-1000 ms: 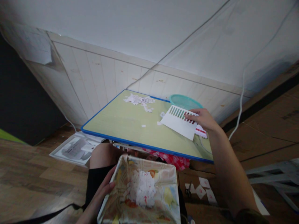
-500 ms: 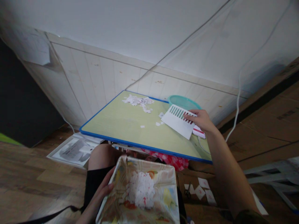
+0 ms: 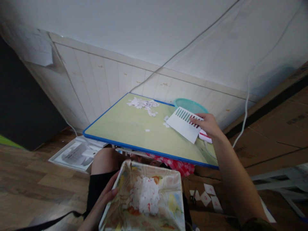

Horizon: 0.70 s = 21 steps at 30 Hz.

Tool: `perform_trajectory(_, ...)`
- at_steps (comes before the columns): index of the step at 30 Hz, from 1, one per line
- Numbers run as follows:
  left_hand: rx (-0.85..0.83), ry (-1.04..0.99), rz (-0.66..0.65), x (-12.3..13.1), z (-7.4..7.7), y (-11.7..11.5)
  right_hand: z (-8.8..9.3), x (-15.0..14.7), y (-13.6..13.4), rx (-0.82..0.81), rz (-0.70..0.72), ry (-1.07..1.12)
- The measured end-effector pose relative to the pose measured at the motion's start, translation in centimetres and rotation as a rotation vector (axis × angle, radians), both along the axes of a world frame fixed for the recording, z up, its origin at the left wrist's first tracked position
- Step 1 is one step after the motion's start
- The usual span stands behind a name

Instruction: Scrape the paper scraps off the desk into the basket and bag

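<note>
My left hand (image 3: 109, 194) grips the left rim of an open box (image 3: 168, 189) with a fruit-patterned lining, held on my lap. Inside the box lies a heap of small white paper scraps (image 3: 145, 194), some with red marks. Over the right part of the table, my right hand (image 3: 208, 124) pinches a white slotted sheet (image 3: 184, 129) by its right end, thumb on top. The sheet is tilted, its lower-left edge near a few paper scraps (image 3: 166, 122). Behind it a turquoise round basin (image 3: 191, 105) is partly covered.
A larger pile of scraps (image 3: 143, 104) lies on the yellow, blue-edged table (image 3: 120, 123) near the wall. A phone-like item (image 3: 205, 137) with a white cable sits at right. Scissors (image 3: 192, 197) and printed cards (image 3: 205, 199) lie below right; a white box (image 3: 74, 155) stands left.
The sheet in my right hand has shifted very slightly, and the few scraps at its left edge now sit closer together against it. My left hand and the box stay in place.
</note>
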<state>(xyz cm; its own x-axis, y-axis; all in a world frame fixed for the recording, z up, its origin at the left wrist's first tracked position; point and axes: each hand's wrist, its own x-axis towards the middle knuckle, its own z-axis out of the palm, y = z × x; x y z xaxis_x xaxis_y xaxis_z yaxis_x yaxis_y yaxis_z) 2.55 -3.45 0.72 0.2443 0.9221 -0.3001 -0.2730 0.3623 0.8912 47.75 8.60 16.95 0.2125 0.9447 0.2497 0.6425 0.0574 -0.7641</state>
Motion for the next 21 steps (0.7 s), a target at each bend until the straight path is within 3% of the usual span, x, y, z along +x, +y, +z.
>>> perform_trajectory(8,0.014,0.129,0.011,-0.5,1.8,-1.6,0.6,-2.3,-0.8,0.020,0.014,0.066)
perform_trajectory(16,0.029,0.162,0.039,0.4,1.2,-0.1,0.1,-7.6,-1.1,-0.064,0.198,0.181)
perform_trajectory(21,0.022,0.148,0.032,0.0,1.9,-1.1,0.0,-7.8,-1.1,-0.106,0.221,0.104)
